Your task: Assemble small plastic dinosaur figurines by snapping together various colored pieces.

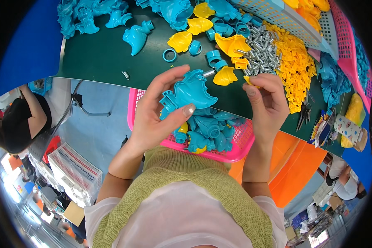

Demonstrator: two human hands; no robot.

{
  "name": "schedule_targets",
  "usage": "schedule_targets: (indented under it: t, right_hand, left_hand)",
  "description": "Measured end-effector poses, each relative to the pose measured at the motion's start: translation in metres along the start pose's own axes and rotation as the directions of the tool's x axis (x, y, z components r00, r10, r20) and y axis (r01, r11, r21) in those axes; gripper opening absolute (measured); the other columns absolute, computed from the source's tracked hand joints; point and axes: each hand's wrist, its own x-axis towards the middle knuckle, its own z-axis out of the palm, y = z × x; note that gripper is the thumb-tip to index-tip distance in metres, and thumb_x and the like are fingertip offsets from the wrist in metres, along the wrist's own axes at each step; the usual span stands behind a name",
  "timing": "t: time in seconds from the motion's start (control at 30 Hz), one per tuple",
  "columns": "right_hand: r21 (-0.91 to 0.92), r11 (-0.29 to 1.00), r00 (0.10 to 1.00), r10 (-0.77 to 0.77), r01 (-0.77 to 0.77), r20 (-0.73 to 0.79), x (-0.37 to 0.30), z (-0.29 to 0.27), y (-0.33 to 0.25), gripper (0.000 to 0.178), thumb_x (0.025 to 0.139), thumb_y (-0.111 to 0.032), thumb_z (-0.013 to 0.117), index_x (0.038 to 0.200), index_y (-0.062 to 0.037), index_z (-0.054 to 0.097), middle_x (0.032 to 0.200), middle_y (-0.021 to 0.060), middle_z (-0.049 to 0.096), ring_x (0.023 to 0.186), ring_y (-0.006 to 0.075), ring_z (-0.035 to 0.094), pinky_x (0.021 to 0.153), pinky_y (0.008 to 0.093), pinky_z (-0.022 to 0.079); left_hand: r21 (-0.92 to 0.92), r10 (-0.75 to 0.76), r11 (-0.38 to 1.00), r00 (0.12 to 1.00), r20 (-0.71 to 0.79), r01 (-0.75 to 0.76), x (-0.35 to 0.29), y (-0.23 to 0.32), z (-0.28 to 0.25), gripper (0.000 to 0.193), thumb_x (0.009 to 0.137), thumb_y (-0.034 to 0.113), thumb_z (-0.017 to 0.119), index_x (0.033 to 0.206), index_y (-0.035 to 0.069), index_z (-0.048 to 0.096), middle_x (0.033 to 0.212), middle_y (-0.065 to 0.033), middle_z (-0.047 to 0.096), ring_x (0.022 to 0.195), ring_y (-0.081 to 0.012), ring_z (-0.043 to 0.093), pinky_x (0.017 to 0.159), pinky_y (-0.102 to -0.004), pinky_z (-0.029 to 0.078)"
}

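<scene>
My left hand point(149, 118) grips a blue molded plastic shell point(194, 87) with a pointed end, thumb on its near face, fingers around its left side. At its upper right lies a small metal cylinder point(209, 73); I cannot tell if it touches the shell. Off to the right, my right hand point(268, 99) pinches a small yellow plastic piece point(249, 80) between thumb and forefinger. Under the shell, a pink basket point(246, 145) in front of me holds several blue and yellow assembled parts point(208, 128). A yellow shell point(225, 76) rests on the green table point(99, 56) between the hands.
Blue rings point(169, 55), yellow shells point(180, 41) and blue shells point(137, 36) lie across the table. At the right are heaps of metal cylinders point(261, 49) and small yellow pieces point(295, 66), with pliers point(304, 115) beside them. A grey crate point(291, 25) stands behind.
</scene>
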Motion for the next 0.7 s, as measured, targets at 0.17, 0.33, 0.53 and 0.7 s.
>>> schedule_targets:
  t: [0.17,0.33,0.53,0.7]
  right_hand:
    - [0.212,0.969,0.992,0.114,-0.125,0.061,-0.006,0.011,-0.009,0.013,0.078,0.006,0.060,0.091,0.0033,0.057,0.093,0.0103,0.052,0.078,0.0155,0.058,0.070,0.0248,0.050]
    - [0.413,0.881,0.973,0.215,-0.231,0.084,-0.008,0.020,-0.023,0.017,0.075,0.005,0.064,0.090,0.0017,0.059,0.092,0.0093,0.056,0.084,0.0150,0.054,0.073,0.0245,0.045]
    - [0.512,0.830,0.975,0.201,-0.219,0.091,-0.010,0.030,-0.035,0.013,0.081,-0.005,0.060,0.091,0.0002,0.054,0.090,0.0102,0.054,0.082,0.0142,0.054,0.069,0.0245,0.048]
    - [0.455,0.872,0.982,0.132,-0.179,0.134,-0.010,0.032,-0.036,0.016,0.075,0.005,0.064,0.088,-0.0007,0.056,0.090,0.0094,0.057,0.083,0.0167,0.055,0.075,0.0259,0.044]
  left_hand:
    - [-0.018,-0.015,1.000,1.000,-0.005,0.015,0.000,0.001,0.001,0.059,0.075,0.003,0.065,0.128,0.003,0.039,0.117,-0.0081,0.049,0.108,-0.0152,0.046,0.090,-0.0288,0.039]
    - [-0.022,0.054,0.998,0.997,-0.047,-0.055,-0.003,0.004,0.008,0.063,0.072,0.004,0.068,0.128,0.002,0.039,0.116,-0.0093,0.050,0.103,-0.0157,0.049,0.087,-0.0278,0.041]
    - [0.169,0.164,0.970,0.983,0.085,-0.177,-0.010,0.011,0.005,0.074,0.066,0.018,0.078,0.126,-0.003,0.039,0.119,-0.0137,0.048,0.102,-0.0195,0.051,0.086,-0.0303,0.042]
    - [0.208,0.192,0.956,0.978,0.084,-0.206,-0.012,0.005,0.001,0.086,0.062,0.031,0.081,0.126,-0.005,0.037,0.126,-0.0148,0.045,0.105,-0.0191,0.050,0.091,-0.0318,0.040]
